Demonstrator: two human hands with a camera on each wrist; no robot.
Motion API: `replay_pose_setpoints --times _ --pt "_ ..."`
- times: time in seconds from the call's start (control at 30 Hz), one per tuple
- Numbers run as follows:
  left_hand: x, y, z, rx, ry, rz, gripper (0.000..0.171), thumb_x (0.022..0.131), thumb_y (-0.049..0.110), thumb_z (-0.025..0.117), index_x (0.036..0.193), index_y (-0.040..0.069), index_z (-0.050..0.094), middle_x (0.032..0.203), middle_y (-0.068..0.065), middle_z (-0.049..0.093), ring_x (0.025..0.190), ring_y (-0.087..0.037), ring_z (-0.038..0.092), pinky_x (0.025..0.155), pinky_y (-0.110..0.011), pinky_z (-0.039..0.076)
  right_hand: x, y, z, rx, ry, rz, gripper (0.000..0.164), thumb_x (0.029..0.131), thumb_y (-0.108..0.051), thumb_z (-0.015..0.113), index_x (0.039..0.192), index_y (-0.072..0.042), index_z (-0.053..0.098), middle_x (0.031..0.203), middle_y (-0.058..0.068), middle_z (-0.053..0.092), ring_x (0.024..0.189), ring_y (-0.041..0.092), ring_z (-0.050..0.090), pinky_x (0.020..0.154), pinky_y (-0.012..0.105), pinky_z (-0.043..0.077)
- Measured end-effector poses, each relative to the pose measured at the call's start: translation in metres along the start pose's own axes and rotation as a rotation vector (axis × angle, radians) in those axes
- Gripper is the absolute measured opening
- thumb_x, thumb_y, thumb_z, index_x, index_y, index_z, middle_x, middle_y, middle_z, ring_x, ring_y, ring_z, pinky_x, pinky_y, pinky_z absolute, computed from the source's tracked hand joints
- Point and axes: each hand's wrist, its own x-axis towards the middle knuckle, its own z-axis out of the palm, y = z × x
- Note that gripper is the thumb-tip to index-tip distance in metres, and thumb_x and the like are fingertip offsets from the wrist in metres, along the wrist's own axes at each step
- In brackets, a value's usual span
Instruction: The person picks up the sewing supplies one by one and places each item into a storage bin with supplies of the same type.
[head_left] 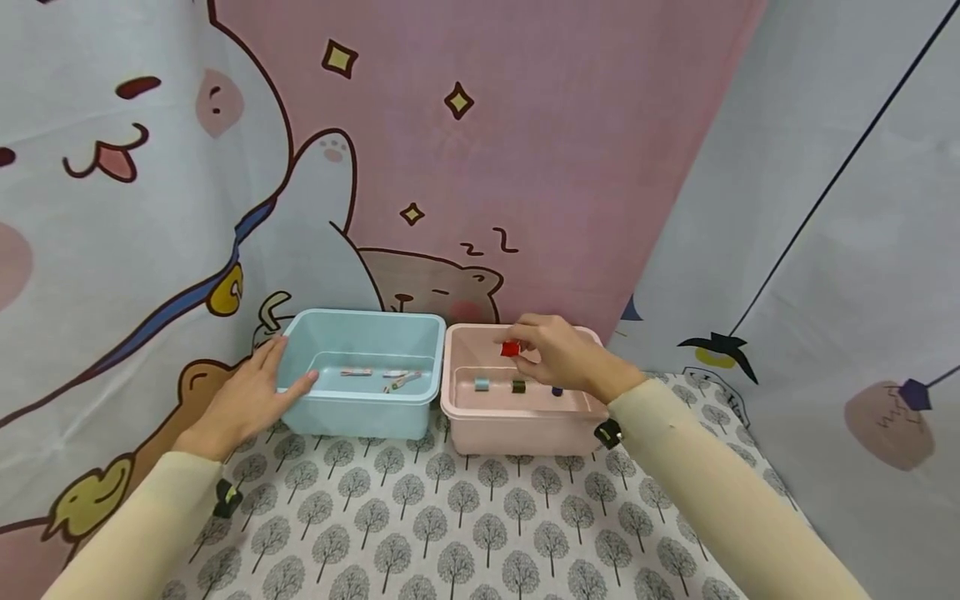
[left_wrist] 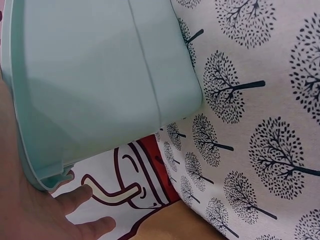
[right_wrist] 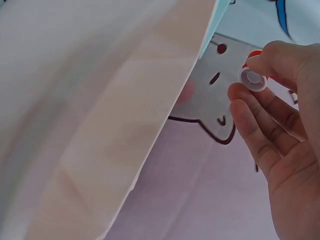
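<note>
Between the thumb and fingers of my right hand (head_left: 553, 348) is a small spool of red thread (head_left: 510, 348), held above the pink bin (head_left: 525, 435). Its round white end faces the camera in the right wrist view, where the thumb presses on the red side. Inside that bin lie a light blue spool (head_left: 482, 384), a dark green spool (head_left: 518, 387) and a dark blue spool (head_left: 557, 391), partly hidden by the front rim. My left hand (head_left: 243, 398) rests against the left side of the light blue bin (head_left: 352, 417), fingers fairly straight and thumb at the rim corner.
Several slim, small items (head_left: 401, 381) lie on the light blue bin's floor, too small to identify. Both bins stand side by side on a tree-patterned cloth (head_left: 431, 525). Behind them hangs a printed curtain (head_left: 570, 125) with cartoon animals.
</note>
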Motion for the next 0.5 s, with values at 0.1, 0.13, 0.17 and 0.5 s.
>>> replay_pose_setpoints --times 0.1,0.13,0.17,0.5 --pt "0.001 0.000 0.001 0.000 -0.002 -0.002 0.112 0.117 0.076 0.046 0.186 -0.004 0.007 0.191 -0.039 0.012 0.166 -0.072 0.030 0.127 -0.091 0.035 0.009 0.011 0.003 0.020 -0.035 0.049 0.041 0.099 -0.001 0.081 0.139 -0.009 0.083 0.112 0.007 0.081 0.096 0.022 0.076 0.089 0.040 0.070" --pt "0.001 0.001 0.002 -0.002 -0.002 -0.004 0.112 0.117 0.076 0.046 0.186 -0.003 0.006 0.191 -0.039 0.012 0.166 -0.072 0.030 0.127 -0.091 0.035 0.011 0.014 0.003 0.026 -0.042 0.064 0.040 0.099 0.000 0.081 0.139 -0.008 0.083 0.114 0.008 0.082 0.096 0.023 0.077 0.091 0.041 0.070" --pt "0.001 0.001 0.003 -0.003 -0.002 -0.005 0.112 0.117 0.076 0.046 0.186 -0.003 0.006 0.191 -0.039 0.012 0.166 -0.072 0.030 0.127 -0.092 0.035 0.013 0.017 0.003 0.030 -0.052 0.084 0.041 0.100 -0.001 0.081 0.140 -0.008 0.083 0.118 0.010 0.083 0.099 0.025 0.078 0.092 0.043 0.070" --pt "0.007 0.013 0.002 0.043 0.016 0.022 0.113 0.116 0.079 0.044 0.185 -0.004 0.013 0.192 -0.036 0.016 0.168 -0.069 0.032 0.131 -0.089 0.033 -0.006 0.019 -0.002 0.027 -0.078 0.245 0.042 0.108 -0.013 0.081 0.150 -0.009 0.078 0.146 0.018 0.078 0.124 0.036 0.081 0.107 0.057 0.070"
